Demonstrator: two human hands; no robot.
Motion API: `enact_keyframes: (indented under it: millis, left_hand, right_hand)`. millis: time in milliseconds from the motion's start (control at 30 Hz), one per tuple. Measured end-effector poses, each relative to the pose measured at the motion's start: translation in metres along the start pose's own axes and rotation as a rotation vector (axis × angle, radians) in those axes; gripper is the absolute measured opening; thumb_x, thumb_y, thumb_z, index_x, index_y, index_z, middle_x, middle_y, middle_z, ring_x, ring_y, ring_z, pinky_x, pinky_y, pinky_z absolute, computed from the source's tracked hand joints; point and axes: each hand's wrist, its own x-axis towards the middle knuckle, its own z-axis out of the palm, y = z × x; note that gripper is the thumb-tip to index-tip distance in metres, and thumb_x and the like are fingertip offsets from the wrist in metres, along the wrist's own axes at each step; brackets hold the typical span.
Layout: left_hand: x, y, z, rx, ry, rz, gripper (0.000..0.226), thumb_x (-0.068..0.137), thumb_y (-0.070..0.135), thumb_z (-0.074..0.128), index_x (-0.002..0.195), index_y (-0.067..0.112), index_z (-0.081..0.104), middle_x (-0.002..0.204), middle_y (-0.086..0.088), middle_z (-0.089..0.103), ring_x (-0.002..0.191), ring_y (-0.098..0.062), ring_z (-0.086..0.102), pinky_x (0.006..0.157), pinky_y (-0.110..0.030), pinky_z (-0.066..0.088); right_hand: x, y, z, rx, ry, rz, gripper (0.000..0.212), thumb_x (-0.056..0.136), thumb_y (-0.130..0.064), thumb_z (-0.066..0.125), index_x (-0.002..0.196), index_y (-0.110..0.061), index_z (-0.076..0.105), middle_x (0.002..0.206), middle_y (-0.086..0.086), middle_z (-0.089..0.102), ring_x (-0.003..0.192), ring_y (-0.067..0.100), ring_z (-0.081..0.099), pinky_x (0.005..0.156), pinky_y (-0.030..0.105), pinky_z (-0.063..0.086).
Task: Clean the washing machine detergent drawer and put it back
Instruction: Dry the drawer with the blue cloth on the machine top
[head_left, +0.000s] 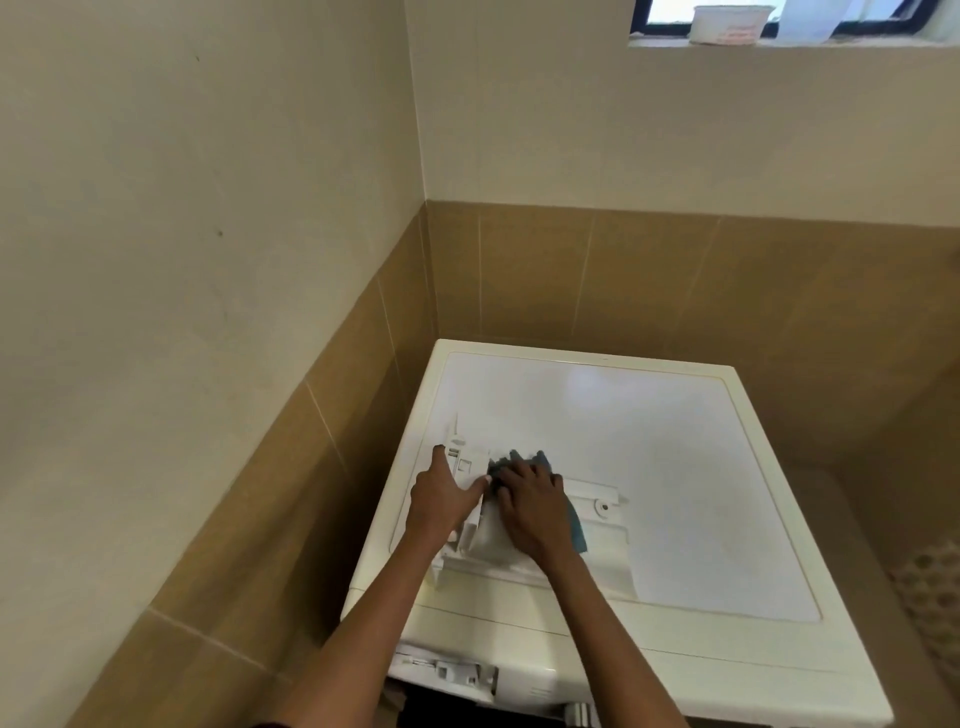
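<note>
The white detergent drawer lies on top of the white washing machine, near its front left. My left hand holds the drawer's left end, thumb and fingers spread around it. My right hand presses a dark blue cloth into the drawer; the cloth shows beyond my fingertips and beside my wrist. Below the machine's front edge, the drawer slot stands open with white plastic parts visible inside.
The machine stands in a corner, with a beige wall and tan tiles close on the left and behind. A white tub sits on the window sill at top right. A patterned mat lies on the floor at right.
</note>
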Motion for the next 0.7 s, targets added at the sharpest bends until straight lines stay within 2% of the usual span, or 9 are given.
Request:
enact_keyframes:
  millis: [67,167,233,333,433,533,633,700]
  left_hand:
    - [-0.002,0.0,0.0,0.007,0.008,0.004,0.072,0.084,0.041,0.064,0.137,0.008,0.03,0.133,-0.015,0.052,0.119,-0.032,0.05,0.093,-0.038,0.045]
    - [-0.003,0.0,-0.001,0.0,0.005,0.005,0.073,0.083,0.041,0.066,0.137,0.009,0.03,0.133,-0.015,0.051,0.118,-0.031,0.051,0.093,-0.038,0.046]
    - [-0.004,0.0,-0.002,-0.024,0.01,0.0,0.073,0.081,0.042,0.067,0.137,0.01,0.031,0.131,-0.014,0.053,0.115,-0.031,0.053,0.09,-0.038,0.048]
    - [-0.005,0.003,-0.002,-0.028,0.018,-0.015,0.071,0.082,0.042,0.066,0.136,0.011,0.032,0.13,-0.013,0.053,0.115,-0.031,0.054,0.091,-0.037,0.047]
    - [-0.006,0.004,-0.001,-0.017,0.009,-0.02,0.072,0.084,0.041,0.064,0.138,0.011,0.029,0.133,-0.013,0.051,0.119,-0.03,0.051,0.093,-0.035,0.044]
    - [-0.007,0.005,-0.002,0.006,0.001,-0.015,0.074,0.085,0.042,0.063,0.141,0.011,0.025,0.136,-0.013,0.049,0.122,-0.03,0.048,0.095,-0.035,0.043]
    - [-0.006,0.007,-0.003,0.009,-0.015,-0.027,0.079,0.086,0.042,0.062,0.144,0.01,0.02,0.139,-0.014,0.046,0.126,-0.031,0.045,0.099,-0.037,0.04]
    - [-0.007,0.007,-0.003,0.013,-0.01,-0.037,0.078,0.086,0.041,0.061,0.145,0.01,0.02,0.14,-0.013,0.045,0.127,-0.031,0.044,0.099,-0.036,0.04]
  right_hand:
    - [0.013,0.009,-0.001,0.082,-0.034,0.024,0.076,0.072,-0.05,0.003,0.117,-0.029,0.06,0.126,-0.008,0.053,0.117,0.018,0.045,0.093,0.032,0.029]
    - [0.024,0.027,-0.008,0.213,-0.037,0.105,0.039,0.09,-0.034,0.03,0.107,-0.03,0.066,0.116,-0.006,0.062,0.106,0.017,0.057,0.093,0.032,0.03]
    - [0.024,0.043,-0.015,0.238,0.026,0.215,0.031,0.09,-0.025,0.036,0.094,-0.026,0.068,0.107,-0.002,0.068,0.103,0.021,0.061,0.093,0.033,0.034]
    - [0.019,0.071,-0.022,0.046,0.07,0.427,0.028,0.091,-0.025,0.035,0.081,-0.022,0.061,0.099,0.005,0.069,0.099,0.026,0.06,0.089,0.035,0.034]
    - [0.024,0.071,-0.015,-0.105,0.039,0.56,0.035,0.093,-0.026,0.033,0.09,-0.015,0.065,0.101,0.007,0.067,0.097,0.028,0.06,0.094,0.038,0.031]
    - [0.033,0.045,-0.003,-0.142,-0.018,0.349,0.034,0.095,-0.029,0.031,0.102,-0.019,0.063,0.108,0.005,0.065,0.099,0.028,0.06,0.094,0.038,0.031]
    - [0.035,0.025,-0.001,0.001,-0.056,0.103,0.034,0.099,-0.03,0.03,0.118,-0.023,0.057,0.117,0.001,0.063,0.103,0.024,0.059,0.093,0.036,0.032]
    - [0.032,0.022,-0.002,0.037,-0.092,0.011,0.037,0.098,-0.027,0.029,0.128,-0.027,0.05,0.12,-0.002,0.06,0.107,0.022,0.058,0.092,0.035,0.032]
